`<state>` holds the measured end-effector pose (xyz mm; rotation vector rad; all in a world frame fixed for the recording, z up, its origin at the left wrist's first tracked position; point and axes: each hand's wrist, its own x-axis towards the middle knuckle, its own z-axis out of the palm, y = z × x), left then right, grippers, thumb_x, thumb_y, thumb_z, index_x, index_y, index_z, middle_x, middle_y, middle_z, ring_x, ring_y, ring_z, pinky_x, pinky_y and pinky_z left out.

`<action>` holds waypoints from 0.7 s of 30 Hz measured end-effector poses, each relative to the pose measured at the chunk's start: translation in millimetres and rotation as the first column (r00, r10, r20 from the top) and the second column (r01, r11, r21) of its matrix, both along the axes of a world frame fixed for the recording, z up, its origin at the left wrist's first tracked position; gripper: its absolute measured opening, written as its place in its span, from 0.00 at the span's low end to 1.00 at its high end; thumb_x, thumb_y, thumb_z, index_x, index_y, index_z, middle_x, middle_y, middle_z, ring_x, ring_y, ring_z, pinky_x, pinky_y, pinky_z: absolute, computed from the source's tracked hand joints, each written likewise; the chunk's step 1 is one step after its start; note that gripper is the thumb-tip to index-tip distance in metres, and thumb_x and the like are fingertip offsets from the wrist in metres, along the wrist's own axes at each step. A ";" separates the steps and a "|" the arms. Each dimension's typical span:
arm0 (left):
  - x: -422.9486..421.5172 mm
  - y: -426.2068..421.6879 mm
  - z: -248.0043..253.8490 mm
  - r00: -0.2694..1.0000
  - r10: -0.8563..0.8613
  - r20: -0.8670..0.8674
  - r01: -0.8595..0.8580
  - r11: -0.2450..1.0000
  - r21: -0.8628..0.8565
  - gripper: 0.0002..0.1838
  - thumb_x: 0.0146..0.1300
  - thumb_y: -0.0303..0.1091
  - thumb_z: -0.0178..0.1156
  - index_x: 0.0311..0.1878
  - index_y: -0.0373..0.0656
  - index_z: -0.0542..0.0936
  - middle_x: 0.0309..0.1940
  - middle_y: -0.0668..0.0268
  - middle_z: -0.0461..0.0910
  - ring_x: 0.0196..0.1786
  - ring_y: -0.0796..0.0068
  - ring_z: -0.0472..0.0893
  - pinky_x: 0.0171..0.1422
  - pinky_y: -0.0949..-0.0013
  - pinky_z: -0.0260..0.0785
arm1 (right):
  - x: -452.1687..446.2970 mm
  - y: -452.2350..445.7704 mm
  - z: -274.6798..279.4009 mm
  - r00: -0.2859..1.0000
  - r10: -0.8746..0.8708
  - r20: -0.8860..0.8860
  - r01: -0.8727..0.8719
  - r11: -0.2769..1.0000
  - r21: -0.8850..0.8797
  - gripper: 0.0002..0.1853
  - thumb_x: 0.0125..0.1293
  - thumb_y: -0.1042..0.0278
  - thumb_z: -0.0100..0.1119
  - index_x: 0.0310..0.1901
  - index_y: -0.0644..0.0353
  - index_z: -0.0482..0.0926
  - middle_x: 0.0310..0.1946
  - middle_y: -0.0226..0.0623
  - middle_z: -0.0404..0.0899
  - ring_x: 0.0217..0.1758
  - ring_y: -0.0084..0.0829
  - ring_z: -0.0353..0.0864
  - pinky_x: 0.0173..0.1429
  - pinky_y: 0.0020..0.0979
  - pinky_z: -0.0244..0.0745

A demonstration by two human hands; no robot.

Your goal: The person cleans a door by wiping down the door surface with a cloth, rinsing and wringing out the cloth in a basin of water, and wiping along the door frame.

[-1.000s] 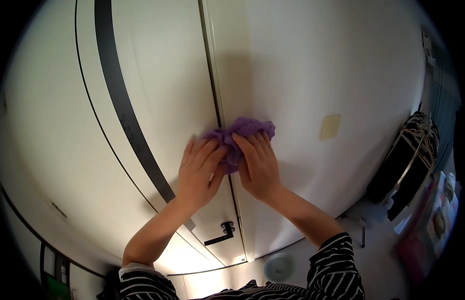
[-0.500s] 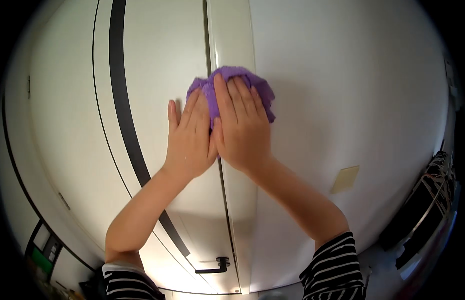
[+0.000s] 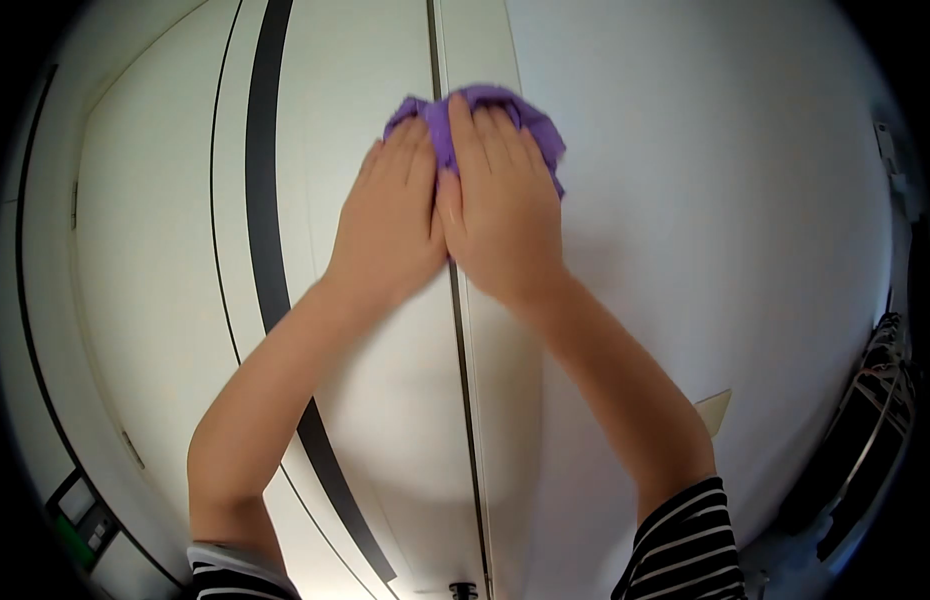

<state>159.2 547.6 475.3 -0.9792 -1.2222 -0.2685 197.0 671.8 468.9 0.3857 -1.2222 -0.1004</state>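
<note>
Both hands press a purple cloth [image 3: 441,130] flat against the door edge and frame, high up. My left hand [image 3: 390,215] lies on the cloth's left part, over the white door [image 3: 375,420], its fingers pointing up. Beside it, touching at the thumbs, my right hand [image 3: 505,215] covers the cloth's middle and right part, on the door frame [image 3: 482,60]. The cloth shows above the fingertips and past the right hand's outer side. Its part under the palms is hidden.
A black stripe [image 3: 267,170] runs down the door. The black door handle [image 3: 463,590] is cut off at the bottom edge. On the white wall [image 3: 685,180] is a cream plate [image 3: 714,412], partly behind my right arm. Dark striped clothes [image 3: 865,420] hang at the far right.
Both hands and the purple cloth have moved up along the door edge. The view has tilted upward, so the handle sits lower and the bowl on the floor is out of view.
</note>
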 end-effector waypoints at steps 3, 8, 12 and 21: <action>6.3 -16.7 -45.1 0.997 0.073 0.030 -0.066 0.982 -0.179 0.28 0.57 0.35 0.53 0.59 0.30 0.65 0.59 0.46 0.66 0.64 0.49 0.63 0.69 0.53 0.53 | 23.1 7.7 -56.0 0.977 -0.050 0.207 0.039 0.998 0.056 0.28 0.58 0.66 0.48 0.61 0.66 0.65 0.55 0.48 0.69 0.61 0.44 0.67 0.66 0.43 0.59; 13.1 -37.4 -122.4 0.965 0.230 0.123 -0.166 0.906 -0.390 0.33 0.51 0.38 0.59 0.59 0.29 0.65 0.58 0.45 0.66 0.64 0.47 0.64 0.69 0.50 0.54 | 36.5 3.6 -118.6 0.911 -0.076 0.404 0.015 0.988 0.151 0.29 0.55 0.68 0.48 0.61 0.64 0.65 0.55 0.45 0.69 0.60 0.42 0.67 0.65 0.45 0.59; 9.5 -39.8 -82.5 0.968 0.240 0.080 -0.205 0.930 -0.307 0.33 0.50 0.39 0.59 0.58 0.29 0.65 0.59 0.46 0.66 0.63 0.48 0.65 0.69 0.50 0.54 | 27.0 3.1 -81.8 0.947 -0.164 0.277 0.112 0.974 0.195 0.29 0.55 0.67 0.50 0.61 0.63 0.66 0.55 0.42 0.70 0.61 0.39 0.66 0.67 0.51 0.53; -9.3 -26.3 38.6 0.980 0.168 -0.108 -0.161 0.984 0.076 0.25 0.59 0.34 0.49 0.58 0.29 0.65 0.60 0.46 0.66 0.64 0.50 0.65 0.69 0.56 0.56 | -15.7 -6.6 64.9 0.962 -0.264 -0.068 0.268 0.961 0.063 0.27 0.57 0.63 0.50 0.60 0.61 0.68 0.57 0.39 0.70 0.66 0.35 0.62 0.68 0.55 0.49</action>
